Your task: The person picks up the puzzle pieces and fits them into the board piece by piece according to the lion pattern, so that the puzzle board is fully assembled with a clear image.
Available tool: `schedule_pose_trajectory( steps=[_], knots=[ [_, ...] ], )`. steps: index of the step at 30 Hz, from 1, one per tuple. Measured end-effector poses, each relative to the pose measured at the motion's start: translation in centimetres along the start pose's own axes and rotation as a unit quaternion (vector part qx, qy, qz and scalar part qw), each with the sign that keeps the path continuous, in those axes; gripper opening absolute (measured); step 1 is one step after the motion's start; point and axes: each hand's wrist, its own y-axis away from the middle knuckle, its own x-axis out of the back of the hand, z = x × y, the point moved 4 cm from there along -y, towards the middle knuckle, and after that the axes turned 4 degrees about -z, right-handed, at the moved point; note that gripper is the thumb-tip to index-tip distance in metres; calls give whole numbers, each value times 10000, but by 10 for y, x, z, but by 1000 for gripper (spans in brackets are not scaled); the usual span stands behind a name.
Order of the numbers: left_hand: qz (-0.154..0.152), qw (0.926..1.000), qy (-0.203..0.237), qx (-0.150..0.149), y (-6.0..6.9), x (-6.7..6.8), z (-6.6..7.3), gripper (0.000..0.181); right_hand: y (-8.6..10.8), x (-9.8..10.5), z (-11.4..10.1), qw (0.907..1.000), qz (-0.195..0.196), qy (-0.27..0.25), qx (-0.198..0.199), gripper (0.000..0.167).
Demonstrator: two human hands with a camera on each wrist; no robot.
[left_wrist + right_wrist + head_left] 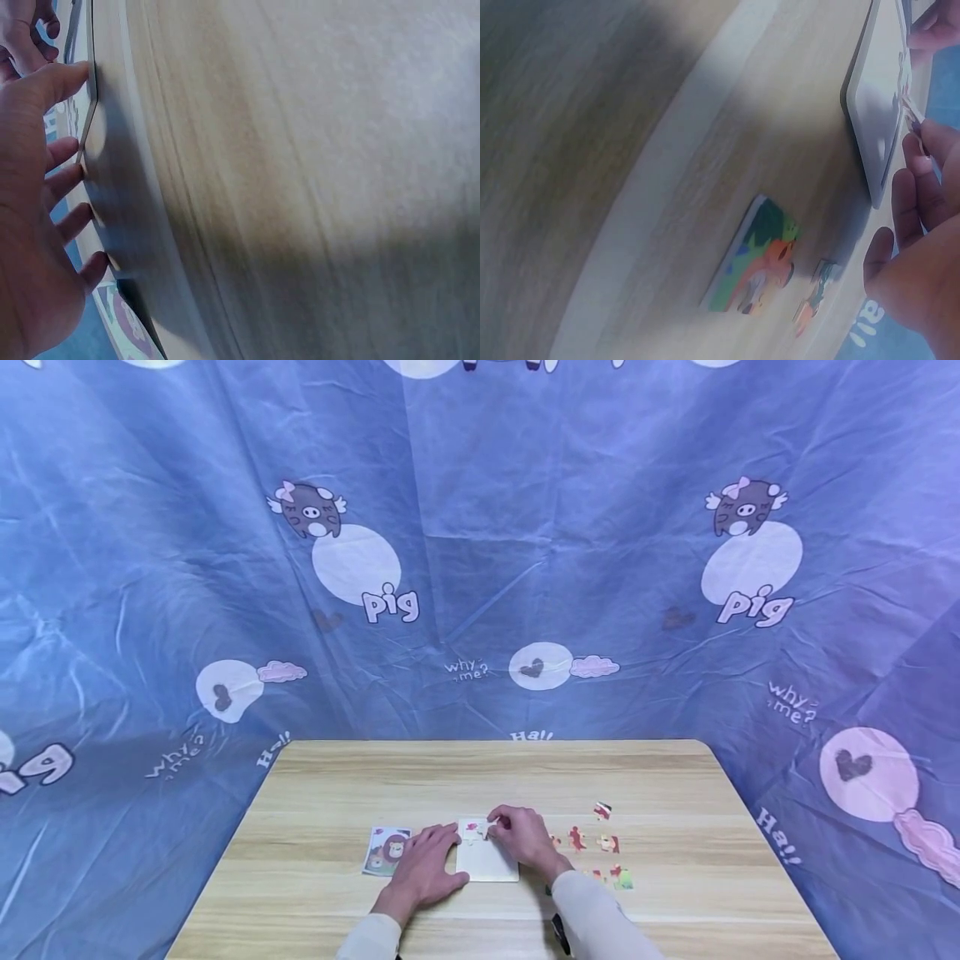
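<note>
A white puzzle board [487, 862] lies flat on the table, with joined puzzle pieces [472, 829] in its upper left part. My left hand [429, 868] rests at the board's left side, fingers spread and thumb at the lower left corner. In the left wrist view its fingertips [67, 176] touch down along the board's edge. At the top of the board, my right hand [525, 837] pinches a small puzzle piece [913, 116] between thumb and finger. That hand hides the board's upper right corner, and most of the held piece is covered by the fingers.
A picture card with a lion [381, 853] lies left of my left hand. Several loose puzzle pieces [608, 842] are scattered on the table right of the board, some partly behind my right forearm. Beyond the wooden table [495, 768] hangs a blue printed cloth [480, 610].
</note>
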Motion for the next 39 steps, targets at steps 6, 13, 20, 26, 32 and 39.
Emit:
schedule_pose_trajectory(
  steps=[6,13,20,26,32,39],
  knots=[
    [-39,10000,-45,25,0,0,0,59,-1,-4,-2,9998,23,131,-114,11],
    [-38,10000,-64,-6,1,0,1,60,-1,-9,-1,9980,374,394,-318,9],
    [29,9999,-95,-41,2,1,1,60,-4,-12,-4,9916,679,1085,-190,10],
    [34,10000,-74,13,2,0,0,60,-4,-14,-7,9848,807,1533,-95,11],
    [44,10000,-8,15,2,1,1,59,-3,-15,-5,9844,860,1530,-70,9],
    [19,10000,-17,48,2,1,0,60,-3,-19,-4,9827,806,1658,160,11]
  ],
)
